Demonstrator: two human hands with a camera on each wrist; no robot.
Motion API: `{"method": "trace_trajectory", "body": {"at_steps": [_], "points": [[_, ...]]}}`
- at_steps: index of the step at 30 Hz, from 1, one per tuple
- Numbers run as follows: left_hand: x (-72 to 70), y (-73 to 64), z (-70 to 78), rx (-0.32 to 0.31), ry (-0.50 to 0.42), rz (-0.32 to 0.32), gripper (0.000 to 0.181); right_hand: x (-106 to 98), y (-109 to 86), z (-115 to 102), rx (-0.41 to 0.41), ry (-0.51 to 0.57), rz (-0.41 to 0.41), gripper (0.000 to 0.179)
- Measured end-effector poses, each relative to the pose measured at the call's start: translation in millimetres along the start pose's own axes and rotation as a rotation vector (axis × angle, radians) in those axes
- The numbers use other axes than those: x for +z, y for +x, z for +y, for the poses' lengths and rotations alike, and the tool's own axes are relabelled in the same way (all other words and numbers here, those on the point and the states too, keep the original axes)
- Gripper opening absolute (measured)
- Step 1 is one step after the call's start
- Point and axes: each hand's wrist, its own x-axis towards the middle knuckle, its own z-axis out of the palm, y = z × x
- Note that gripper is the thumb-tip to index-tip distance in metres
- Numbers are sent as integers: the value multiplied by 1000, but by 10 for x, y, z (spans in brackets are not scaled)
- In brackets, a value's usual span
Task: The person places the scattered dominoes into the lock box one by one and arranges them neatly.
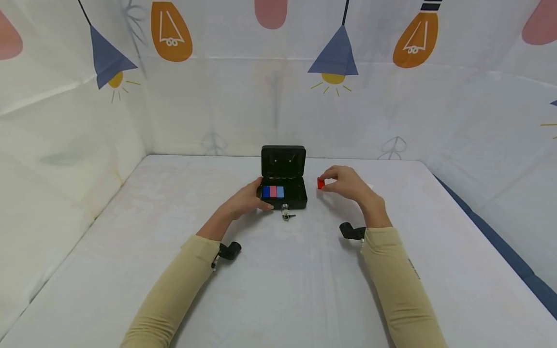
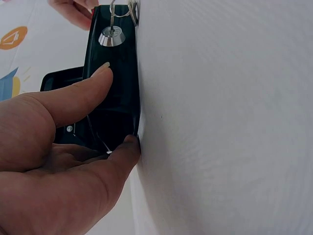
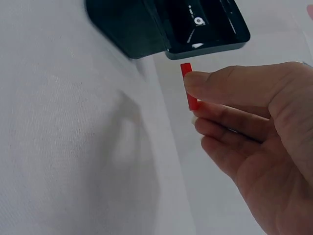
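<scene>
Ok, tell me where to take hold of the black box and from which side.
Probably by the left end of the black box, coming from the person's left, as the left grip does. The raised lid at the back might swing; the lock juts from the front wall, with plain wall to its left to press on.

Fingers (image 2: 123, 157) against a black box (image 2: 120, 66)

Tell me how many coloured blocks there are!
4: a dark blue block, a pink block and a light blue block in the black cash box, and a red block pinched in the right hand. Others may be hidden.
</scene>
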Motion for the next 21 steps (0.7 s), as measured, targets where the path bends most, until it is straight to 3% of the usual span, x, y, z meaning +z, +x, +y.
{"method": "trace_trajectory", "body": {"at_steps": [21], "points": [[-13,-4,7,18,-24,-12,103,162,79,-260,-59,-17,-4,32]]}}
